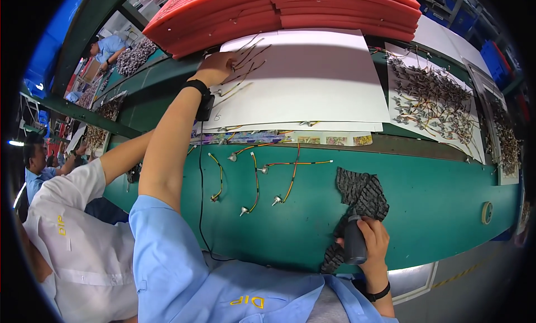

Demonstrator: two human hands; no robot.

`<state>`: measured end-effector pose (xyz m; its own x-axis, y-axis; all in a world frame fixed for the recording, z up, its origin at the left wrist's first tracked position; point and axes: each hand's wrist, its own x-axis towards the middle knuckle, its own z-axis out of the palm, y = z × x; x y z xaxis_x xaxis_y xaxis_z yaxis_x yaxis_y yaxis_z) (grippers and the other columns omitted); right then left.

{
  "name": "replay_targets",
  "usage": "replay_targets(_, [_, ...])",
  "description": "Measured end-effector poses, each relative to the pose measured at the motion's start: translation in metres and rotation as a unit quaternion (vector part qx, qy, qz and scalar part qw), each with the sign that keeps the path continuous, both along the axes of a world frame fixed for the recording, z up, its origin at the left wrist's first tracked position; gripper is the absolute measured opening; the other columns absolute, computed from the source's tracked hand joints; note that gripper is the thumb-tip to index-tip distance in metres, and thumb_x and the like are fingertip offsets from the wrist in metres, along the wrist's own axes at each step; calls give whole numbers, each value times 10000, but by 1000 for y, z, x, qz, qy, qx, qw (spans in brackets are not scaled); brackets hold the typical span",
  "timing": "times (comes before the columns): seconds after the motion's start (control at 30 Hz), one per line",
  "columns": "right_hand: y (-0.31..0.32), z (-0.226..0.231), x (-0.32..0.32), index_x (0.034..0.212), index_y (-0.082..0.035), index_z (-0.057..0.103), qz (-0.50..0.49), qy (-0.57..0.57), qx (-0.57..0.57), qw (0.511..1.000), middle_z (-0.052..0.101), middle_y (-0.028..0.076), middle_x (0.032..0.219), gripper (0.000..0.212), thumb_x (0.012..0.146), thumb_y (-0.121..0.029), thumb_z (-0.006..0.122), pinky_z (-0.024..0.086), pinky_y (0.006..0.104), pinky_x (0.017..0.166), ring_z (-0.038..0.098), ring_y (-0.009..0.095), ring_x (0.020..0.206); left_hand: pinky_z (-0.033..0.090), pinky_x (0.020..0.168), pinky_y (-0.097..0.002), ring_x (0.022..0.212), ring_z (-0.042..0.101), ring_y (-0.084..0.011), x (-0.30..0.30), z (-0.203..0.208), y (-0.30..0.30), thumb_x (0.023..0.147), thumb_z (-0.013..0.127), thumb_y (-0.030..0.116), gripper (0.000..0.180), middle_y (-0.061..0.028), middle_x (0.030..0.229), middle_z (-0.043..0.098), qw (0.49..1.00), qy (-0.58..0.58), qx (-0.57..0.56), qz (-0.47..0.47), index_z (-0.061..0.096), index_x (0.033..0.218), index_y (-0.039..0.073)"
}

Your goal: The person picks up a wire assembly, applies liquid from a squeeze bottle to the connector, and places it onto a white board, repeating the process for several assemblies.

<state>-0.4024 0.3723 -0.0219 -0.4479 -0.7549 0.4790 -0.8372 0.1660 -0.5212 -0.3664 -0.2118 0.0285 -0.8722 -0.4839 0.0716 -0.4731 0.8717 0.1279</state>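
My left hand (pixel 215 69) reaches to the left edge of a large white sheet (pixel 312 77), fingers closed at the ends of thin wires (pixel 245 54) that run out to the right; whatever body they belong to is hidden by the fingers. More wired parts lie in a row below it on the sheet. Near my body my right hand (pixel 375 242) wraps round a dark grey bottle (pixel 355 242), tilted over a crumpled dark cloth (pixel 365 194). Between the hands several small potentiometers (pixel 244 211) with red, yellow and black leads lie loose on the green table (pixel 301 222).
Red foam sheets (pixel 285 13) are stacked behind the white sheet. At right, a board (pixel 435 100) carries a heap of wired parts, and a tape roll (pixel 487 212) lies near the edge. A black cable (pixel 201 183) hangs from my left wrist. A co-worker's white sleeve (pixel 72 194) is close on my left.
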Motion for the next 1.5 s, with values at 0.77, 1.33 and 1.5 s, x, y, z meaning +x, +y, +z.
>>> replay_targets(0.77, [2, 2, 0, 1066, -44, 588, 9, 1, -19, 1000, 611, 134, 871, 615, 601, -311, 889, 480, 352, 537, 617, 293, 681, 465, 641, -292, 682, 584, -153, 57, 86, 156, 871, 569, 89, 170, -95, 741, 630, 947, 252, 194, -46, 641, 1003, 10])
replay_targets(1.33, [23, 3, 13, 1098, -26, 582, 23, -78, 0, 997, 620, 174, 975, 615, 626, -277, 885, 515, 377, 650, 635, 342, 800, 468, 783, -396, 862, 553, -313, 150, -38, 362, 805, 628, 49, 193, -121, 912, 574, 989, 126, 73, -3, 643, 995, 23])
replay_targets(1.5, [22, 4, 17, 1107, -24, 578, 31, -73, 21, 997, 614, 189, 972, 595, 661, -289, 870, 509, 391, 712, 627, 361, 836, 474, 740, -407, 818, 574, -331, 159, -32, 358, 785, 629, 26, 159, -128, 838, 594, 980, 158, 115, -22, 645, 943, 31])
